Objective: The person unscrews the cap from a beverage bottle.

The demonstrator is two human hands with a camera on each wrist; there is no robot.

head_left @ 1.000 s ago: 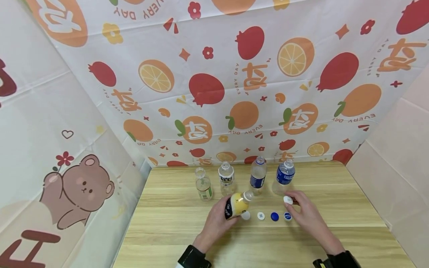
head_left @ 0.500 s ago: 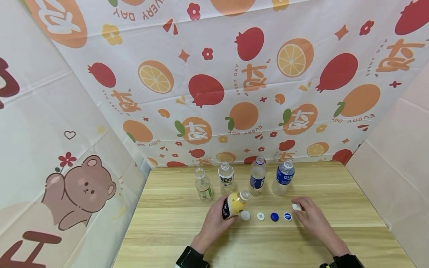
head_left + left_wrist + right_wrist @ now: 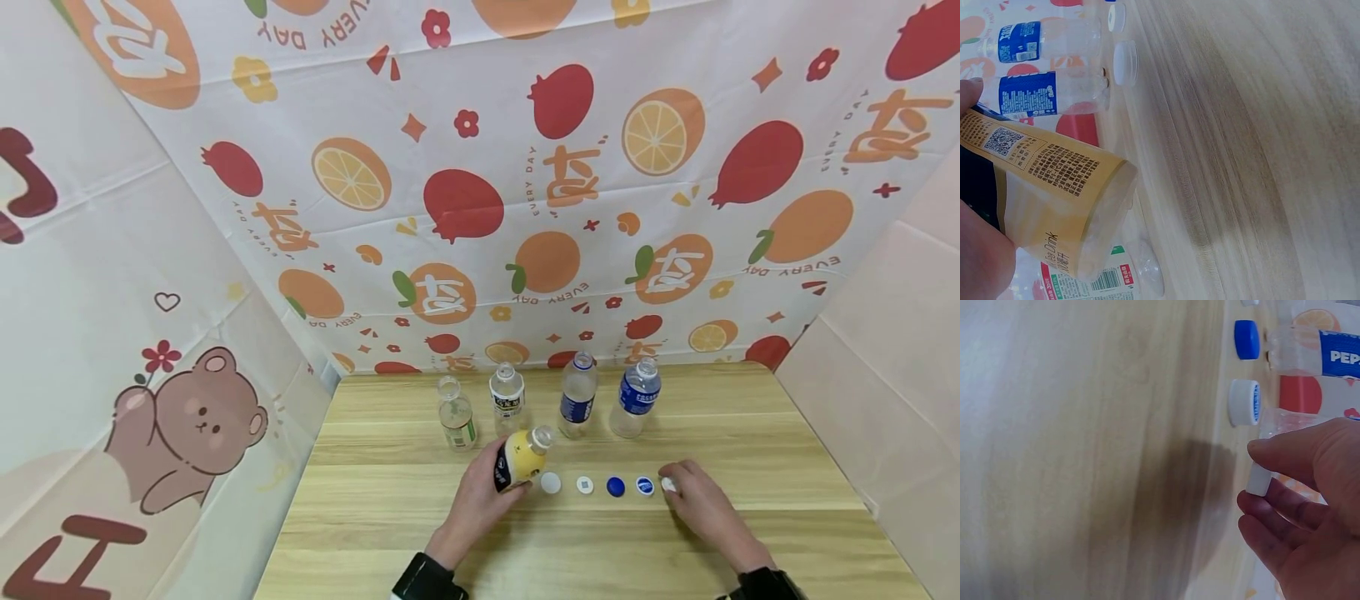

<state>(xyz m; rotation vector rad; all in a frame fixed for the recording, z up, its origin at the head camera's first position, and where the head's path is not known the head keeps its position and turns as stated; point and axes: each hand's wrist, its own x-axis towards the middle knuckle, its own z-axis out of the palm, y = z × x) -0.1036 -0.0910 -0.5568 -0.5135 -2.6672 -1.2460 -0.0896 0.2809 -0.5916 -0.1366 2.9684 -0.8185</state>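
My left hand (image 3: 476,496) grips a yellow-and-black-labelled drink bottle (image 3: 522,457), tilted with its uncapped mouth up to the right. Its base appears raised off the wood in the left wrist view. My right hand (image 3: 703,504) pinches a white bottle cap (image 3: 1259,479) between thumb and fingers, low over the table at the right end of a row of caps. That row holds a plain white cap (image 3: 551,482), a white cap with a square print (image 3: 584,485), a blue cap (image 3: 616,487) and a white cap with a blue top (image 3: 645,486). Whether the pinched cap touches the wood, I cannot tell.
Behind the caps stand uncapped clear bottles: a green-labelled one (image 3: 456,417), a black-and-white-labelled one (image 3: 507,404) and two blue-labelled ones, a slimmer bottle (image 3: 577,400) and a wider bottle (image 3: 637,400). The wooden table (image 3: 765,433) ends at a fruit-printed cloth (image 3: 465,200).
My right hand has moved the white cap from above the row rightward, then down to the row's right end. The left hand has drawn the bottle slightly left.
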